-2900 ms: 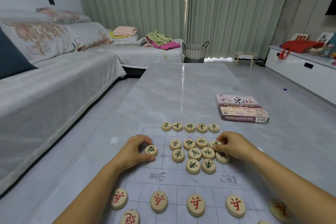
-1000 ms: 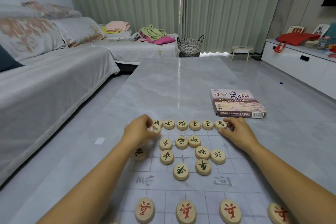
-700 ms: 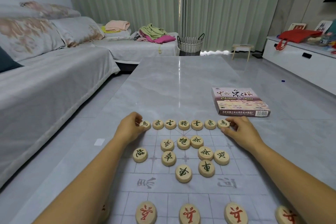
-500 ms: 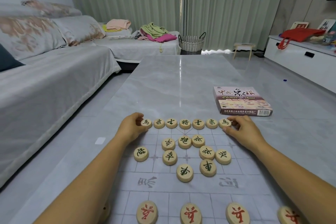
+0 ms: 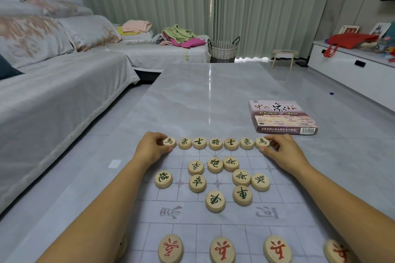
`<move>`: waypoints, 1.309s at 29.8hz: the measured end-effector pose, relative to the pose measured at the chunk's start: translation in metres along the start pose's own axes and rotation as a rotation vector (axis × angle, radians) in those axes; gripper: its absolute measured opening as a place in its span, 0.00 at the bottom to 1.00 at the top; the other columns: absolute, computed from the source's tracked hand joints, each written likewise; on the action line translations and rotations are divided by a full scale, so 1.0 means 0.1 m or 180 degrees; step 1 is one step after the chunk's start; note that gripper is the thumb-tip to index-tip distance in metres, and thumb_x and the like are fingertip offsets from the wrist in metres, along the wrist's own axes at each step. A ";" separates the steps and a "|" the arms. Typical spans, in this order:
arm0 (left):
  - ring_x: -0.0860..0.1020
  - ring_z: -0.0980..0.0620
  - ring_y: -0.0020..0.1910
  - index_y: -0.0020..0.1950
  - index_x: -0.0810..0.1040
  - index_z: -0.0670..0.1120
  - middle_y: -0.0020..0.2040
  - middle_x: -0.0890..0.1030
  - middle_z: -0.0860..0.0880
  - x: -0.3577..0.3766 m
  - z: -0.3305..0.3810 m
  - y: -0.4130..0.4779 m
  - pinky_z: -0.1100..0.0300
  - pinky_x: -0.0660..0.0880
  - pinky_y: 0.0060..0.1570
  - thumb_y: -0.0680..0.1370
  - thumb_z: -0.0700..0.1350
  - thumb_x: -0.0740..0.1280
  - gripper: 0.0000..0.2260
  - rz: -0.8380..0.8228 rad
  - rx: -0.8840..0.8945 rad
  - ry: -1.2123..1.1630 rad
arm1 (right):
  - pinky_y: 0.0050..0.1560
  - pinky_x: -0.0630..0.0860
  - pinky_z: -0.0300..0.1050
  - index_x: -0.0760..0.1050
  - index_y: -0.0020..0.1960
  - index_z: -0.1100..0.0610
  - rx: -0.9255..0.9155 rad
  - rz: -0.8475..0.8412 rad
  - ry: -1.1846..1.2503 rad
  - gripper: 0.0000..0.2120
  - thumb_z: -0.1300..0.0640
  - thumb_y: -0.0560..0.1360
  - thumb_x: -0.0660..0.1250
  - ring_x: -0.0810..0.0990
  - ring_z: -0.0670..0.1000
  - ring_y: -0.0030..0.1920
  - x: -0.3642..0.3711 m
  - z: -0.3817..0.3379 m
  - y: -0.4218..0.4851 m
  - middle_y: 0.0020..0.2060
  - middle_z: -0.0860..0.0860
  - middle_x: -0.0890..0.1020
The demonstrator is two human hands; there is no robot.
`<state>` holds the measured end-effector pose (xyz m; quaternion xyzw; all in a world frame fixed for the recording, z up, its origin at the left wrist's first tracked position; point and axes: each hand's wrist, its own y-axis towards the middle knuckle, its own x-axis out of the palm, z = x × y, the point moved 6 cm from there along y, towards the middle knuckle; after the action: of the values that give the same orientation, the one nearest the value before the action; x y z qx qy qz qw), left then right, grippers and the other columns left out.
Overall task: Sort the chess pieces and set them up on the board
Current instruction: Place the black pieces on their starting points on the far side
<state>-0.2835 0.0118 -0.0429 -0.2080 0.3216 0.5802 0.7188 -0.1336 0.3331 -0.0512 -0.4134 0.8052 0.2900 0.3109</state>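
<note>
A thin paper chess board [image 5: 284,205] lies on the marble table. Several round wooden pieces with green characters form a row [image 5: 215,143] along its far edge. My left hand [image 5: 152,150] pinches the leftmost horse piece [image 5: 169,141] of that row. My right hand [image 5: 282,151] pinches the rightmost horse piece [image 5: 262,142]. Several more green pieces lie loose in a cluster [image 5: 215,179] mid-board, with a cannon piece [image 5: 163,178] apart at the left. Red-marked pieces [image 5: 222,249] line the near edge.
The chess set's box [image 5: 282,117] lies on the marble table [image 5: 203,96] to the right beyond the board. A grey sofa [image 5: 53,96] runs along the left. A wicker basket [image 5: 223,49] and a white cabinet [image 5: 352,70] stand farther back.
Both hands moved from the loose cluster to the far row. Each set a horse piece at one end of the row, which grew longer. The cannon stayed at the left.
</note>
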 end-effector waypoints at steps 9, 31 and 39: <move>0.74 0.52 0.48 0.59 0.77 0.41 0.54 0.79 0.44 0.02 0.00 0.02 0.60 0.67 0.48 0.71 0.41 0.72 0.18 0.0024 0.0054 -0.0002 | 0.52 0.71 0.43 0.75 0.61 0.55 -0.0020 0.0025 0.0008 0.20 0.49 0.71 0.70 0.72 0.48 0.49 0.00 0.01 0.00 0.49 0.51 0.71; 0.74 0.50 0.50 0.59 0.75 0.43 0.55 0.76 0.45 -0.15 0.01 -0.25 0.60 0.69 0.51 0.73 0.41 0.70 0.15 0.0098 0.0195 -0.0294 | 0.46 0.70 0.43 0.71 0.60 0.58 0.0241 0.0088 0.0674 0.20 0.55 0.70 0.71 0.73 0.50 0.43 -0.03 0.05 0.00 0.45 0.52 0.75; 0.70 0.59 0.57 0.55 0.78 0.53 0.56 0.73 0.58 0.04 0.00 -0.79 0.76 0.68 0.47 0.72 0.45 0.72 0.13 -0.1021 0.0564 -0.0430 | 0.50 0.68 0.42 0.72 0.58 0.62 0.0404 0.0288 0.1529 0.12 0.64 0.75 0.64 0.74 0.52 0.47 -0.19 0.01 -0.09 0.48 0.56 0.76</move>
<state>-0.2067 -0.0042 -0.0517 -0.1531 0.2852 0.4403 0.8375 -0.1172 0.3383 -0.0397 -0.4137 0.8903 0.1458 0.1227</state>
